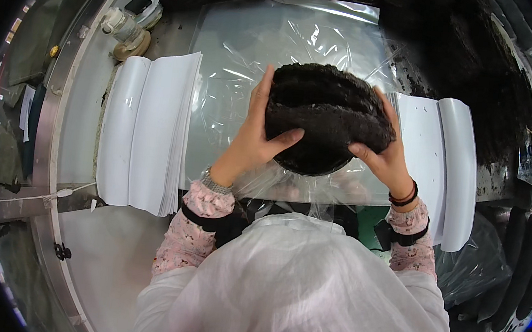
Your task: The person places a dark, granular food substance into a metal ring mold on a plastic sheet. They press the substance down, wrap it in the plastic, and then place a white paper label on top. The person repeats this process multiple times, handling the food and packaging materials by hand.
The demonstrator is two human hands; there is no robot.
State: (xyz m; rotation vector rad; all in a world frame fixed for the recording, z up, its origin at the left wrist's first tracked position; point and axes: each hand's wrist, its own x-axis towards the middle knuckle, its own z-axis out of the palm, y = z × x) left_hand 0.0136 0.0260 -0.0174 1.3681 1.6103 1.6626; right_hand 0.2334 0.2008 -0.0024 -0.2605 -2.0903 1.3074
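A dark, rounded mass of black fibre, which looks like hair (323, 118), is held up between both hands over a sheet of clear plastic film (235, 91). My left hand (267, 130) grips its left side, with the thumb on top and the fingers along the outer edge. On the right side my right hand (385, 148) grips it the same way. The mass has layered ridges on its far part and a smoother near part. Its underside is hidden. Creased film spreads out beneath and towards the body.
Stacks of white paper with curled edges lie left (161, 132) and right (423, 157) of the film. Black fibre (476, 76) is heaped at the back and right. A capped bottle (125, 27) stands back left. Dark wrapped bundles (515, 267) lie lower right.
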